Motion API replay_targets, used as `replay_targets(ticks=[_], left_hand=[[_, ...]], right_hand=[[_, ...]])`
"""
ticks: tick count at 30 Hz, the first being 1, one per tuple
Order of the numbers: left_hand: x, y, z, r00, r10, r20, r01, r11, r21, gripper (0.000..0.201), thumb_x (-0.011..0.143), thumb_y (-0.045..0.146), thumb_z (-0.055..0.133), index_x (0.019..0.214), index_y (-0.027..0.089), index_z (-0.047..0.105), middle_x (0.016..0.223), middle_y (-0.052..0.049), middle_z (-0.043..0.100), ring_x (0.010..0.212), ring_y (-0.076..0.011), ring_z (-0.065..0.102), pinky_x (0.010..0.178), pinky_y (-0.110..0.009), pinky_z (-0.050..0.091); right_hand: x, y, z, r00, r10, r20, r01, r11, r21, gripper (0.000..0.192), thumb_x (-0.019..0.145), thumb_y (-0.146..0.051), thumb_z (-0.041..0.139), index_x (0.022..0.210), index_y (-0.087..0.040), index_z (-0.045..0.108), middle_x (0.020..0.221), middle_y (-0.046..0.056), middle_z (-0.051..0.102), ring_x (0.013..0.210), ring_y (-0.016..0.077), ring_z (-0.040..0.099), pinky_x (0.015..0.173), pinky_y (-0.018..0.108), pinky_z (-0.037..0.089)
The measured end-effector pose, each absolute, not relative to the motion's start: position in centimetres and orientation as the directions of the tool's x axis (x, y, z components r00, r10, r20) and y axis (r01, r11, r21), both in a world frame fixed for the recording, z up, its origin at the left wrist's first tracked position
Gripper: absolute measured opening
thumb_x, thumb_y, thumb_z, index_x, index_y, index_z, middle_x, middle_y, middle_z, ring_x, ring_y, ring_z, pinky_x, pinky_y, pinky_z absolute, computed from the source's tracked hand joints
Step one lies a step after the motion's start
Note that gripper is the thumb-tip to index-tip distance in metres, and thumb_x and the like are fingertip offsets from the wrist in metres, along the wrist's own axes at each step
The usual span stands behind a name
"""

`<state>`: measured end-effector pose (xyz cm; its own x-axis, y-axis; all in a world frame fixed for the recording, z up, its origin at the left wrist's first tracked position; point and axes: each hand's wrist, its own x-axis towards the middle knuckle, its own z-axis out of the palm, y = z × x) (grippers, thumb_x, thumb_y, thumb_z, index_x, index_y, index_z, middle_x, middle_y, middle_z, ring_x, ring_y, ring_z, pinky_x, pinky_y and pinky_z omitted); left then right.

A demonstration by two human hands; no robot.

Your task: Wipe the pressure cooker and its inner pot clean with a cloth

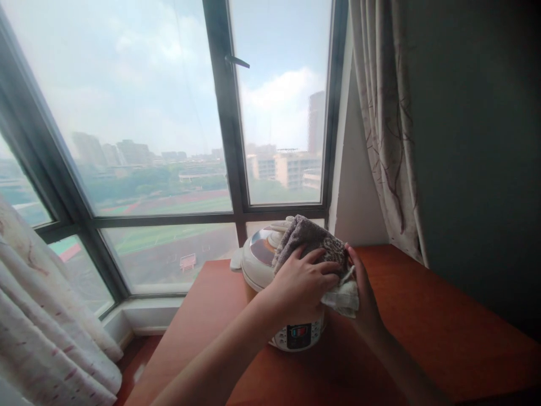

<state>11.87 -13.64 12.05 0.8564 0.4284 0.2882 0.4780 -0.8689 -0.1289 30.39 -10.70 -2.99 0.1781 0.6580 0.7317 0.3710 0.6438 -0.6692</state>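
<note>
A greyish-brown towel (310,239) with a patterned patch is bunched up between my hands, above the lid of an electric pressure cooker (258,276). My left hand (302,279) lies over the towel's near face, its bent fingers pressing into the cloth. At the towel's right edge my right hand (363,287) grips it between thumb and fingers, and a pale corner of cloth hangs below. The cooker stands upright with its control panel (299,335) facing me. Towel and hands hide much of the lid's right side.
The cooker stands on a reddish-brown wooden table (414,316), close to a large window (160,113) with dark frames. A patterned curtain (391,129) hangs at the right and another curtain (51,316) at the left. A dark wall (473,141) fills the far right.
</note>
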Motion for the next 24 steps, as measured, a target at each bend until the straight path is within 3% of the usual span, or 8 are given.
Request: replay_targets(ticks=[4,7,12,15,18,20,22,24], left_hand=[[8.5,-14.7,11.6,0.798,0.502,0.333,0.538,-0.842,-0.02,0.07,0.072,0.024,0.064,0.141,0.032,0.053,0.156,0.002,0.048,0.146,-0.0331,0.036,0.118,-0.055,0.023],[5.7,-14.3,10.6,0.74,0.556,0.379,0.587,-0.808,0.039,0.08,0.071,0.021,0.064,0.148,0.034,0.047,0.159,0.002,0.042,0.147,-0.0317,0.035,0.121,-0.053,0.021],[1.3,-12.3,7.9,0.59,0.549,0.593,0.59,-0.794,0.148,0.063,0.084,0.027,0.06,0.146,0.03,0.051,0.156,-0.004,0.048,0.147,-0.0315,0.036,0.122,-0.052,0.024],[-0.7,-10.8,6.0,0.414,0.539,0.733,0.545,-0.792,0.275,0.052,0.091,0.034,0.056,0.141,0.025,0.057,0.152,-0.01,0.052,0.146,-0.0326,0.038,0.119,-0.053,0.03],[-2.4,-9.6,4.0,0.181,0.59,0.786,0.467,-0.755,0.459,0.052,0.086,0.043,0.062,0.132,0.02,0.065,0.144,-0.014,0.059,0.141,-0.0368,0.045,0.116,-0.053,0.035],[-3.2,-9.0,2.8,-0.037,0.727,0.686,0.344,-0.635,0.692,0.052,0.08,0.046,0.068,0.123,0.016,0.069,0.13,-0.015,0.068,0.129,-0.0385,0.057,0.108,-0.052,0.046],[-3.5,-8.6,1.8,-0.243,0.854,0.46,0.092,-0.452,0.887,0.054,0.076,0.045,0.073,0.12,0.014,0.068,0.116,-0.014,0.073,0.114,-0.037,0.066,0.095,-0.048,0.056],[-3.3,-8.4,1.3,-0.362,0.901,0.238,-0.184,-0.32,0.929,0.059,0.072,0.042,0.078,0.123,0.015,0.065,0.113,-0.012,0.075,0.103,-0.0335,0.071,0.084,-0.042,0.06]], right_hand=[[30.4,-11.3,-1.8,0.12,0.654,0.747,0.407,0.654,-0.638,0.076,0.093,-0.05,0.057,0.158,-0.03,0.023,0.163,0.01,0.032,0.148,0.0353,0.034,0.12,0.062,0.03],[30.0,-11.7,-1.1,0.108,0.656,0.747,0.443,0.641,-0.626,0.067,0.096,-0.039,0.053,0.157,-0.029,0.027,0.161,0.01,0.037,0.148,0.0318,0.036,0.12,0.059,0.031],[29.2,-12.6,-0.5,0.076,0.665,0.743,0.463,0.636,-0.617,0.06,0.096,-0.025,0.048,0.154,-0.031,0.033,0.158,0.006,0.043,0.147,0.0264,0.038,0.122,0.054,0.031],[28.8,-12.8,-0.1,0.032,0.651,0.758,0.464,0.662,-0.588,0.061,0.094,-0.02,0.048,0.153,-0.03,0.034,0.156,0.006,0.045,0.148,0.0245,0.038,0.123,0.05,0.031],[28.3,-12.6,-0.1,-0.002,0.648,0.762,0.461,0.677,-0.574,0.064,0.093,-0.017,0.048,0.154,-0.029,0.033,0.157,0.006,0.044,0.148,0.024,0.037,0.123,0.05,0.031],[28.0,-12.4,-0.3,-0.008,0.644,0.765,0.462,0.681,-0.568,0.064,0.092,-0.016,0.048,0.154,-0.028,0.033,0.156,0.007,0.045,0.148,0.0244,0.037,0.123,0.05,0.032],[27.9,-12.2,-0.6,-0.008,0.639,0.769,0.461,0.684,-0.564,0.064,0.092,-0.016,0.048,0.153,-0.029,0.034,0.156,0.007,0.045,0.147,0.0252,0.038,0.122,0.051,0.033],[27.7,-12.1,-0.8,-0.01,0.638,0.77,0.462,0.686,-0.563,0.065,0.091,-0.016,0.048,0.153,-0.03,0.034,0.156,0.006,0.046,0.147,0.0263,0.039,0.122,0.052,0.033]])
